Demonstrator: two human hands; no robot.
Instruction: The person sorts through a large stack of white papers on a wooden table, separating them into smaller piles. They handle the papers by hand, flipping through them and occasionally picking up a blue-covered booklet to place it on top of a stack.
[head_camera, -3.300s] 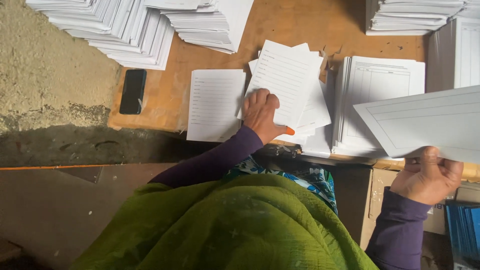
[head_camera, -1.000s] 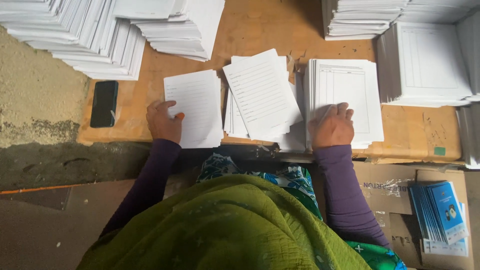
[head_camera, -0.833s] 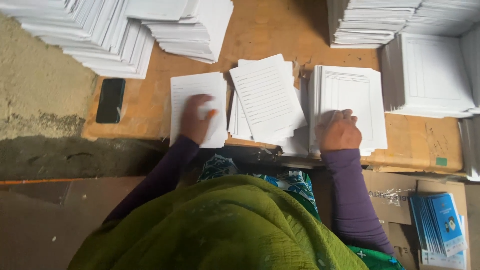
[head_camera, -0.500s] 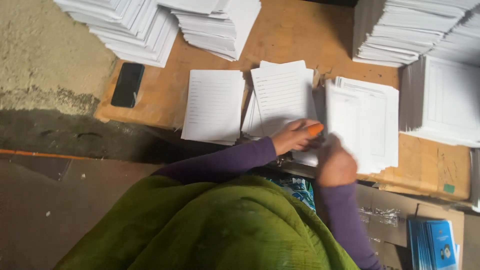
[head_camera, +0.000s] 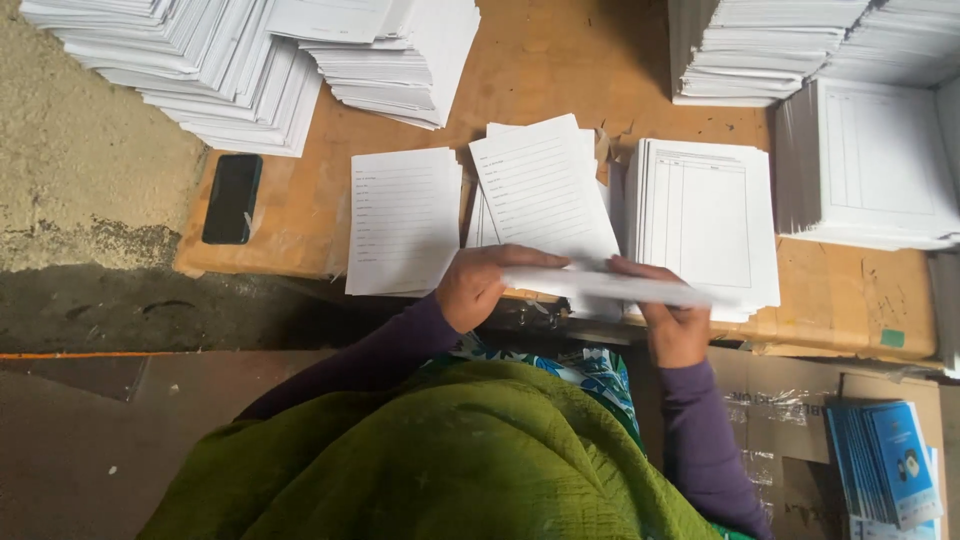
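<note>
1. A person in a green shawl (head_camera: 440, 460) and purple sleeves bends over a wooden table (head_camera: 560, 60), seen from above at the centre of the frame.
2. The left hand (head_camera: 478, 285) and the right hand (head_camera: 672, 320) hold a thin sheaf (head_camera: 610, 287) of white sheets between them, edge-on to the camera, just above the table's near edge.
3. The left hand's fingers are curled narrow around the sheaf's left end, thumb on top; the right hand's fingers close on its right end from below.
4. Three low piles lie on the table behind the sheaf: a lined pile (head_camera: 405, 220) at left, a skewed lined pile (head_camera: 540, 185) in the middle, and a pile with a ruled table (head_camera: 710, 215) at right.
5. The sheaf hangs in front of the middle and right piles, covering their near edges.
6. Tall stacks of white paper fill the upper left (head_camera: 200, 60), the upper middle (head_camera: 400, 50) and the upper right (head_camera: 770, 45) of the frame; another thick stack (head_camera: 870, 165) sits at the right edge.
7. A black phone (head_camera: 232, 198) lies face up near the table's left end, well apart from both hands.
8. Blue booklets (head_camera: 890, 460) stand in a cardboard box (head_camera: 780, 410) at the lower right, beside the right sleeve.
9. A bare concrete floor (head_camera: 80, 200) shows at left.
</note>
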